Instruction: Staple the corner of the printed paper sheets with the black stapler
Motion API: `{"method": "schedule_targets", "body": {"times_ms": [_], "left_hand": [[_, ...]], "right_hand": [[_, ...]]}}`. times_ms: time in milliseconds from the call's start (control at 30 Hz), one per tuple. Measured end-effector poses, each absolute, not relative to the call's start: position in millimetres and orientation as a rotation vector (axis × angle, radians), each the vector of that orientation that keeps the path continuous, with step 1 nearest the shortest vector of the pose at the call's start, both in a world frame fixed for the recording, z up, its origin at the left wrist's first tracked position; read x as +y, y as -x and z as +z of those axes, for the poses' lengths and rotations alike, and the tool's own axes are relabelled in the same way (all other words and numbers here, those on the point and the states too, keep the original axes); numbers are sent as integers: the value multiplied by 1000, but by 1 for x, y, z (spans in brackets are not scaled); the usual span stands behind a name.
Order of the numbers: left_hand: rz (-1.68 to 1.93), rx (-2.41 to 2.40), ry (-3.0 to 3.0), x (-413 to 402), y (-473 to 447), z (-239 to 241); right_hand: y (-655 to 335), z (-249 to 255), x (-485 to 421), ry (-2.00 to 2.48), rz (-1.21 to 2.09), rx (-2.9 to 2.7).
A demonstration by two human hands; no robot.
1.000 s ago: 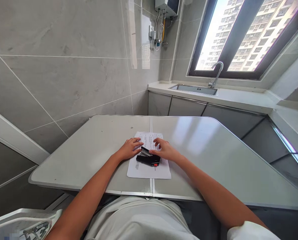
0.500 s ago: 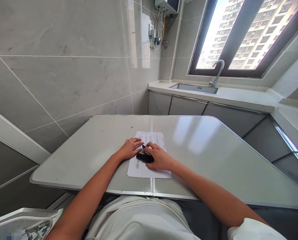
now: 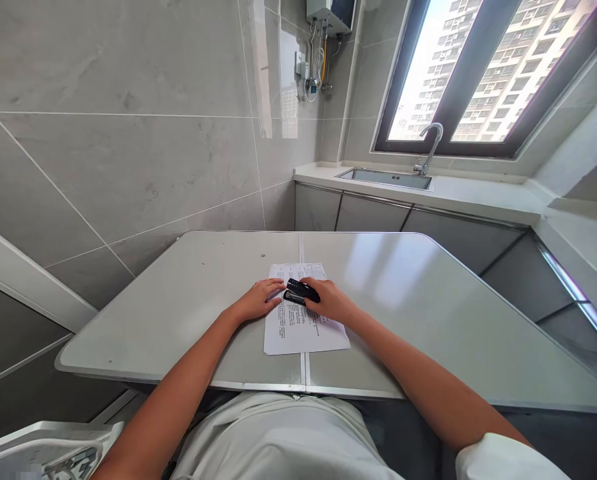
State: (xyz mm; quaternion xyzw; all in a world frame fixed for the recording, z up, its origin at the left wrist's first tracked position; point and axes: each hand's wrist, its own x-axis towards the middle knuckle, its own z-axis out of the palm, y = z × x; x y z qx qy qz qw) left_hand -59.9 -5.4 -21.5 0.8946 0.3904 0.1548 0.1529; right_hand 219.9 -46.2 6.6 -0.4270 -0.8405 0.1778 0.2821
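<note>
My right hand grips a black stapler over the printed sheet of paper, with its jaws spread and its front end pointing left. My left hand rests at the paper's left edge, its fingers stretched out and its thumb apart from them. Its fingertips lie close to the stapler's front end. Whether the paper is a single sheet or a few stacked ones cannot be made out.
The pale folding table has a metal seam down its middle. A small dark bit lies near its far edge. Behind stand a counter with a sink and a faucet. A white chair is at lower left.
My right hand has turned the stapler so that its front points left, and it has shifted up and right. The paper has slid slightly right. My left hand's thumb has moved a little left.
</note>
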Motion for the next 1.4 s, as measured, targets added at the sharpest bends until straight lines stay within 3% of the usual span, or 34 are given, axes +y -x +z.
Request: {"method": "schedule_targets", "body": {"times_ms": [333, 667, 800, 1167, 1400], "left_hand": [[527, 1093, -2479, -10, 56, -16], [729, 1131, -2442, -2, 36, -23], [766, 1111, -2373, -4, 40, -23], [741, 1169, -2271, -3, 39, -21], [710, 1181, -2260, -6, 39, -17]], "right_hand": [[-221, -10, -29, 1134, 580, -1932], [-246, 13, -19, 1081, 463, -1997], [-276, 27, -19, 1134, 576, -2094], [-288, 23, -13, 1183, 569, -2384], [-249, 5, -19, 1145, 482, -2056]]}}
